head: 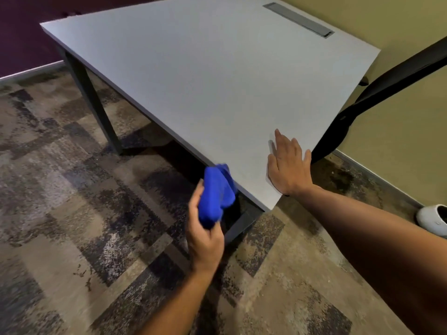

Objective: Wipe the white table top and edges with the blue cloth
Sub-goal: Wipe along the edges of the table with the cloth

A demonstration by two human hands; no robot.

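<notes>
The white table [205,76] fills the upper middle of the head view, its near corner pointing toward me. A bunched blue cloth [217,192] is pressed against the table's left side edge, close to that near corner. My left hand [204,235] grips the cloth from below and behind. My right hand [289,163] lies flat, fingers spread, on the table top near the corner, holding nothing.
Dark metal table legs [93,102] stand on the patterned carpet [72,213]. A grey cable slot [298,19] sits at the table's far right. A black chair part [377,93] crosses beside the right edge, before the olive wall. A white object [433,217] lies on the floor at the right.
</notes>
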